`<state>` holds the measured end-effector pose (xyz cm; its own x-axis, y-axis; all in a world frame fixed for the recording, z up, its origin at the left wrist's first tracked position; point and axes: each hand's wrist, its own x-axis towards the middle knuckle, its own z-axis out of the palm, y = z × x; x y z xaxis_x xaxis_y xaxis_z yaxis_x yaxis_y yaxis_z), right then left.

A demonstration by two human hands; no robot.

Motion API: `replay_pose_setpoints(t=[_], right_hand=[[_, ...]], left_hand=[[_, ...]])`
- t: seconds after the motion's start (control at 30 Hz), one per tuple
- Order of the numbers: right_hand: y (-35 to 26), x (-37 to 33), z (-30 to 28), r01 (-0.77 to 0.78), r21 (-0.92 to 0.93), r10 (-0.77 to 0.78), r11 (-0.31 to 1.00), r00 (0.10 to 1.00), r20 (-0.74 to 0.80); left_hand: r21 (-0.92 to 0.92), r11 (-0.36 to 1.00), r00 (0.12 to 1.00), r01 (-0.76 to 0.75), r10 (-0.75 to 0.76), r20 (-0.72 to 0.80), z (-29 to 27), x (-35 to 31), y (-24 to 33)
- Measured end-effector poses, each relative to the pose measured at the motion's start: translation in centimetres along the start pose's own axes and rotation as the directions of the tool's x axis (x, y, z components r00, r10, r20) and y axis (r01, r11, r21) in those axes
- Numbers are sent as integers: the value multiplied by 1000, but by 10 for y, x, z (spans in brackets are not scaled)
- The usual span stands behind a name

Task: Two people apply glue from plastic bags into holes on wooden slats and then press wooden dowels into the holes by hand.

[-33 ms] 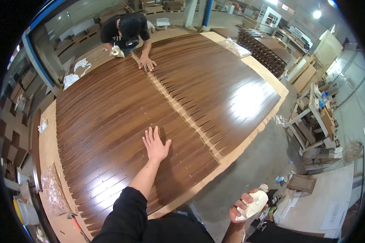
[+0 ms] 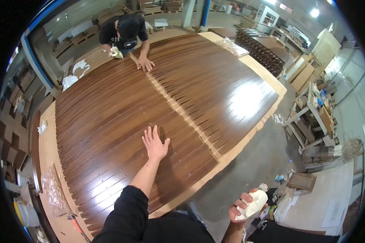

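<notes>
My left hand (image 2: 155,145) lies flat with spread fingers on the near dark brown panel of long wooden strips (image 2: 103,121). Low on the right, my right hand (image 2: 236,209) is closed around a plump, soft cream-white bag (image 2: 254,204) with a twisted, knobby top end. I hold that bag off to the side of the table, over the floor. Beyond a pale gap lies a second dark brown strip panel (image 2: 215,77). The strip ends along the gap look jagged and uneven. Small pale dots mark the near panel.
Across the table a co-worker (image 2: 127,32) bends over the panels, one palm down, a similar bag (image 2: 116,52) in the other hand. Plastic-wrapped packs (image 2: 54,190) and a red-handled tool (image 2: 78,227) lie at left. Stacked dark slats (image 2: 259,50) and a wooden rack (image 2: 308,111) stand right.
</notes>
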<state>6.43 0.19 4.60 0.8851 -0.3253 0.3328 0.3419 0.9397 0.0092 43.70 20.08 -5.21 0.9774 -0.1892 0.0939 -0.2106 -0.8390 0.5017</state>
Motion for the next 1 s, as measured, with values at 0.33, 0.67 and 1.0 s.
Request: replay_pose_setpoints(t=[0.33, 0.67, 1.0], right_hand=[[0, -90, 17, 168, -19, -168, 986, 986, -13], [3, -103, 31, 152, -70, -158, 986, 982, -100], [1, -16, 28, 52, 49, -46, 997, 991, -123]], left_hand=[[133, 973, 975, -190, 171, 141, 7, -12, -24], [-87, 943, 943, -320, 326, 64, -28, -40, -13], [45, 975, 937, -220, 198, 287, -11, -137, 56]])
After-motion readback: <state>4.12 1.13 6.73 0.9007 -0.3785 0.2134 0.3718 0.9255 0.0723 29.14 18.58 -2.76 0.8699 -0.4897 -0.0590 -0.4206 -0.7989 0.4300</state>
